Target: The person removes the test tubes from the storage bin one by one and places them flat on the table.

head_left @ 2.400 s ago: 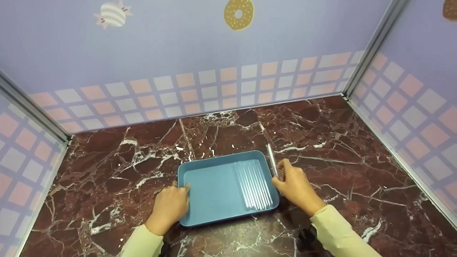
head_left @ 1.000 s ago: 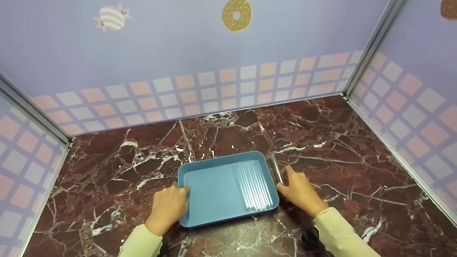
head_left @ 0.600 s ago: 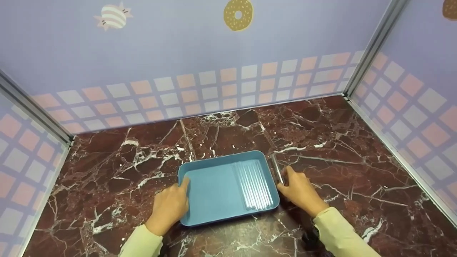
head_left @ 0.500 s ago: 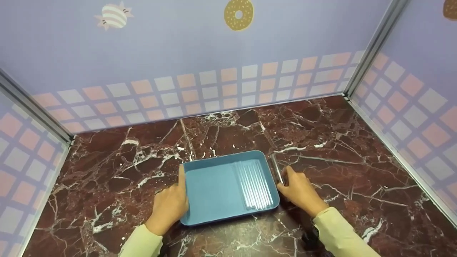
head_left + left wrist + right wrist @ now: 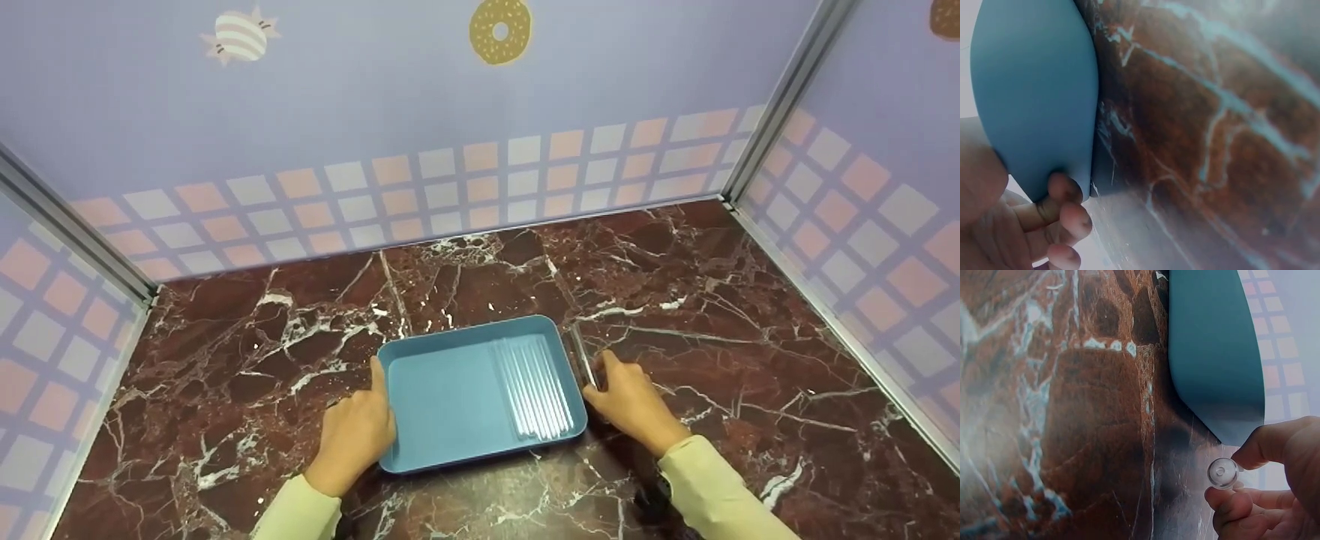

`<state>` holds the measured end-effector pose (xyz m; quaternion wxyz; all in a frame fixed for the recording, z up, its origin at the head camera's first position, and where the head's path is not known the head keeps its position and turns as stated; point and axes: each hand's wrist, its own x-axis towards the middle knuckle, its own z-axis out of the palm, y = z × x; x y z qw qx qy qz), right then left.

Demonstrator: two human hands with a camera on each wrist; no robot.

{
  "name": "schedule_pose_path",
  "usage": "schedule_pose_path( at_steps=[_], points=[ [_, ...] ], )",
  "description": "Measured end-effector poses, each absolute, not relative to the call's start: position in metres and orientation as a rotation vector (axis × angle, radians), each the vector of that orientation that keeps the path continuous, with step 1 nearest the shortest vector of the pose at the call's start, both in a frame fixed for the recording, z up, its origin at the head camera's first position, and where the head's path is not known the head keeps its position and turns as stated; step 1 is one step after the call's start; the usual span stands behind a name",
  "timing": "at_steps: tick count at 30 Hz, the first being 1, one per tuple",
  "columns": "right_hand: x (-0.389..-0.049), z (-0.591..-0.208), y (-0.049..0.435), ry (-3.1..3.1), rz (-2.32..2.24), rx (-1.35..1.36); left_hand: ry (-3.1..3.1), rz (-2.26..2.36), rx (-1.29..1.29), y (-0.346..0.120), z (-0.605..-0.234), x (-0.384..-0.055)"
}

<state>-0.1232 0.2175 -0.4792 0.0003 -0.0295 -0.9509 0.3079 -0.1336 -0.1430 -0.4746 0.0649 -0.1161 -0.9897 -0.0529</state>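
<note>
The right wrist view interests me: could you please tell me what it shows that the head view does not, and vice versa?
Only the right wrist view shows the round end of the held tube facing the camera, and a broad stretch of the outer wall of the tray.

Only the head view shows the tray's inside, the row of clear tubes lying there, the left hand and the donut print.

Both show the right hand, held tube, tray, marble table and checked wall.
</note>
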Motion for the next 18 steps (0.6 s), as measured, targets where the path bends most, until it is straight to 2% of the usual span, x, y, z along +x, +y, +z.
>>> schedule_pose_path(
  at_steps=[10, 18],
  points=[
    [-0.1253, -0.4817, 0.2167, -2.999, 0.907, -0.067, -2.885, -0.120, -0.440, -0.1444, -0.4726, -0.1334],
    [-0.1249, -0.4822, 0.2147, -3.002, 0.900, -0.049, -2.914, -0.114, -0.411, -0.1452, -0.4742, -0.1349]
  ],
)
